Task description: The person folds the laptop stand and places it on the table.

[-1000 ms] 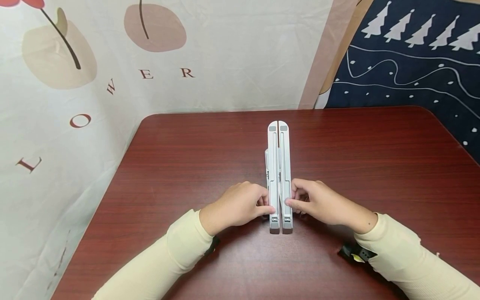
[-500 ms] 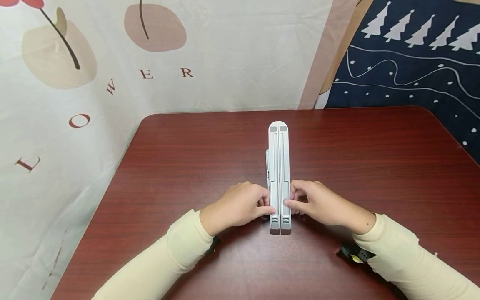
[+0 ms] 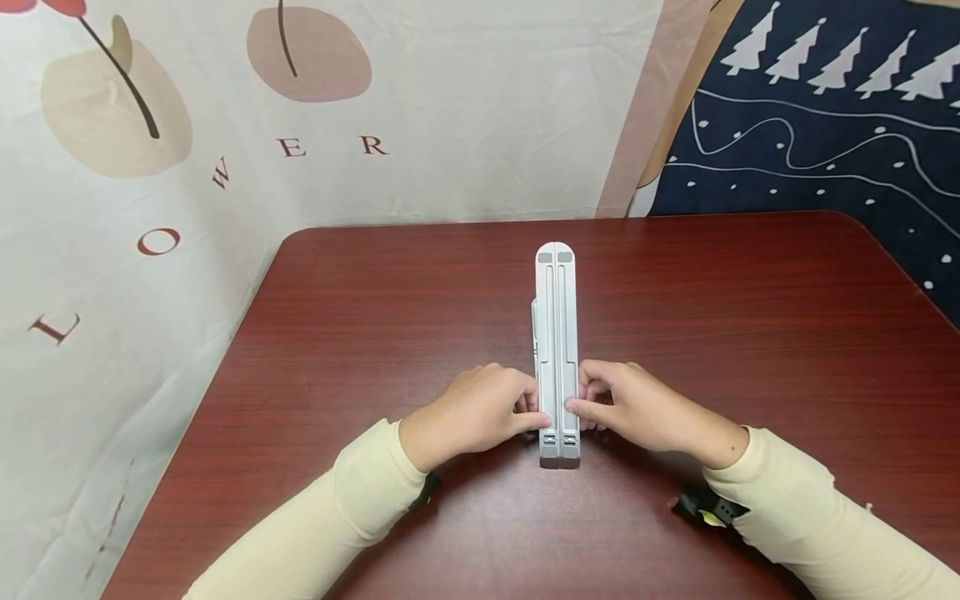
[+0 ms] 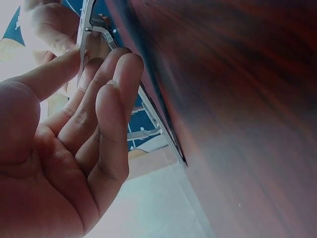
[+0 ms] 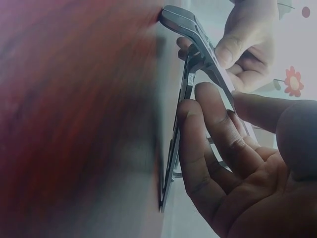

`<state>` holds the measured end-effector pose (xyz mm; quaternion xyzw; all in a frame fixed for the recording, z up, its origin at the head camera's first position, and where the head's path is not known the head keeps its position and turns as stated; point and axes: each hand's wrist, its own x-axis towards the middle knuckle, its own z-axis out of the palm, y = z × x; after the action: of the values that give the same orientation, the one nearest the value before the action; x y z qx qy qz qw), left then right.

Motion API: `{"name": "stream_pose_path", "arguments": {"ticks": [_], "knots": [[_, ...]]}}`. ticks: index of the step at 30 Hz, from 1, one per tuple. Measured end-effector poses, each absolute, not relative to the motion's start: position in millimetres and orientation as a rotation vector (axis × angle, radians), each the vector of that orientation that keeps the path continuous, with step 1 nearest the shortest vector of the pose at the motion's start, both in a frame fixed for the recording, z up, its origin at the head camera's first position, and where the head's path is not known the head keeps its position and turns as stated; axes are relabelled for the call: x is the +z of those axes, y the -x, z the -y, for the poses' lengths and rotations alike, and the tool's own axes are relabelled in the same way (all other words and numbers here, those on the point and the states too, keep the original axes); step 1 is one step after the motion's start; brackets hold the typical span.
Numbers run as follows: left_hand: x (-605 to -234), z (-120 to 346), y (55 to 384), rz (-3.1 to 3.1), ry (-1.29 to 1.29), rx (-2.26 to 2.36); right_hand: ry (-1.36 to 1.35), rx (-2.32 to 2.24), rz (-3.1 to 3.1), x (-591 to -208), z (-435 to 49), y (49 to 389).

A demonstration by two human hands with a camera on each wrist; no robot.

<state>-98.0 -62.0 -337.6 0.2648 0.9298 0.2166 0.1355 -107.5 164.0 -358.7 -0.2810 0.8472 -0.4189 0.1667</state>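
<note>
Silver stand [image 3: 555,354] around the middle of the worktop [image 3: 390,325], lengthwise near to far. Left rail [image 3: 546,342] and right rail [image 3: 567,342] side by side, thin seam between; cannot tell whether they touch all along. Step in hand looks like squeezing the two rails together. Best done, as I judge it, with equal push from both sides, so neither rail skews at the far end; thumbs light on top, force mostly sideways. Both wrist views show the upper bars angled over the lower ones, open space between; fingertips by that space could get nipped if the bars fold, so worth minding.

Grip: left hand [image 3: 480,408] pinches the left rail, thumb on top, fingers curled at its outer side; right hand [image 3: 645,408] likewise on the right rail, thumb slightly farther along. Both hold the near half; the far end lies well beyond them, the near tips just past the thumbs.

Farther out: pale sleeves [image 3: 300,517], black strap [image 3: 727,508] below the right one; lettered pale cloth [image 3: 487,100] to left and far, blue tree-print cloth [image 3: 810,150] far right.
</note>
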Motion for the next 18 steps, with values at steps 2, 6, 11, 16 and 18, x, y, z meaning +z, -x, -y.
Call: {"name": "stream_pose_path", "arguments": {"ticks": [2, 6, 11, 16, 18], "knots": [[-337.2, 62.0, 97.4, -2.698, -0.768, 0.624, 0.786, -1.199, -2.405, -358.5, -163.6, 107.3], [-336.3, 61.6, 96.5, -2.713, -0.78, 0.609, 0.76, -1.227, -2.38, -358.3, -163.7, 106.8], [-335.1, 60.8, 95.5, -2.746, -0.805, 0.583, 0.742, -1.265, -2.355, -357.7, -163.9, 106.6], [-334.4, 60.1, 93.9, -2.775, -0.808, 0.572, 0.738, -1.27, -2.35, -357.6, -163.7, 105.6], [-334.1, 60.0, 93.2, -2.784, -0.801, 0.572, 0.731, -1.275, -2.348, -357.7, -163.3, 105.0]]}}
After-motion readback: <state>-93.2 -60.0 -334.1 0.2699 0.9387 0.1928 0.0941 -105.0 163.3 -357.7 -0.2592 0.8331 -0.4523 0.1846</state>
